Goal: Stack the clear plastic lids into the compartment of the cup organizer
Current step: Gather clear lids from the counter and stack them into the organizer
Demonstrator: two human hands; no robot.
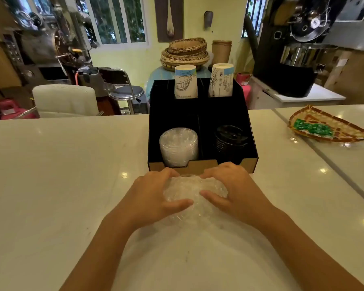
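Observation:
A black cup organizer (253,141) with a brown cardboard front stands on the white counter ahead of me. A stack of clear plastic lids (178,146) fills its front left compartment. Black lids (229,140) sit in the front right one, and two stacks of paper cups (185,83) stand in the back. Just in front of the organizer, a bunch of clear plastic lids (195,193) lies on the counter. My left hand (153,196) grips its left side and my right hand (233,190) grips its right side, thumbs on top.
A woven tray (328,128) with green packets lies on the counter at the right. A seam in the counter (324,156) runs diagonally on the right. Beyond the counter stand a white chair, a metal stool, stacked baskets and coffee machines.

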